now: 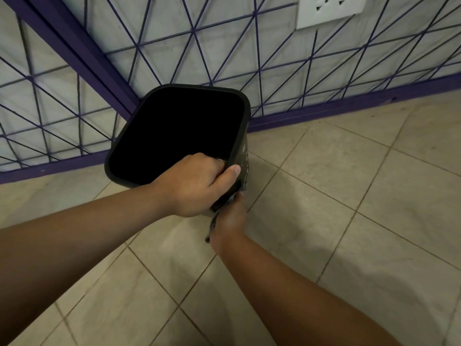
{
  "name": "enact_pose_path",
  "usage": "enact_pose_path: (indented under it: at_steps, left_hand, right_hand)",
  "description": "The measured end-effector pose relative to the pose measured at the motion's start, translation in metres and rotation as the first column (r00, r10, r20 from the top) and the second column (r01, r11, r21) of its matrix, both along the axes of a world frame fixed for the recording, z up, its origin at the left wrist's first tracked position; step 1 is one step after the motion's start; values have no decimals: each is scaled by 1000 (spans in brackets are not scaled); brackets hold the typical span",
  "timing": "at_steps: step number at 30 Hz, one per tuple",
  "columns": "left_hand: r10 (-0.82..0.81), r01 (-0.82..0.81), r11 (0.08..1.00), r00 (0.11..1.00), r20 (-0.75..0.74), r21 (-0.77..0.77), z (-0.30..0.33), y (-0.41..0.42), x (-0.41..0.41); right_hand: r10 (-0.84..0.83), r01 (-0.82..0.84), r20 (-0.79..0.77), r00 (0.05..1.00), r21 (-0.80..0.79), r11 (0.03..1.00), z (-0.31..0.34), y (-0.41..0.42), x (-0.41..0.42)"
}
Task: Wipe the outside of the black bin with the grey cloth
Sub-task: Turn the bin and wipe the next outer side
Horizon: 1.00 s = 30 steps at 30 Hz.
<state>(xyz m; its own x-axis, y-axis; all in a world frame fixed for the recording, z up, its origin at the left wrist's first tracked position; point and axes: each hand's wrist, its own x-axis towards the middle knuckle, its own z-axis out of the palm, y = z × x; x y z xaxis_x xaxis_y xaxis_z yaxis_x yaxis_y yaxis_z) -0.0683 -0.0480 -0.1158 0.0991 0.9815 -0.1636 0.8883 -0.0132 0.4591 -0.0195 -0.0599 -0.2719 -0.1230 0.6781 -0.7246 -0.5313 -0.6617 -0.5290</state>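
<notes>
The black bin [243,113] is held up and tilted, its dark square opening facing me. My left hand [194,186] grips the near right corner of its rim, fingers inside and thumb on the outer wall. Below that corner, my right hand [230,221] presses the grey cloth [212,224] against the bin's outer side. Only a dark strip of the cloth shows beside the hand; the rest is hidden behind the bin and my left hand. The bin's perforated right wall shows next to my left thumb.
Beige floor tiles [336,196] spread beneath and to the right. A purple metal frame with wire mesh [274,66] stands right behind the bin, meeting at a corner post [82,53]. A white wall socket [329,8] sits at the top right.
</notes>
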Motion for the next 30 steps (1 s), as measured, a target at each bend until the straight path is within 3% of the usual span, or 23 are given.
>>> enact_pose_path:
  at_steps: [4,10,15,20,26,30]
  left_hand:
    - [15,-13,999,999,-32,50,0,-2,0]
    - [21,-17,998,998,-62,68,1,-2,1]
    - [22,-18,997,998,-53,70,2,-3,0]
    - [12,-8,998,998,-61,67,2,-2,0]
    - [18,-14,998,998,-55,65,0,-2,-1]
    - [15,-11,998,998,-57,57,1,-2,0]
  right_hand:
    - [-6,1,48,999,112,994,20,-19,-5]
    - [3,-5,96,995,22,1000,-12,-8,-8]
    - [36,-47,60,998,187,981,16,-36,-2]
    - [35,-45,119,992,75,996,-15,-15,-5]
    - [18,-39,82,996,258,965,21,-44,3]
    - [10,-18,100,995,87,996,-8,-15,-3]
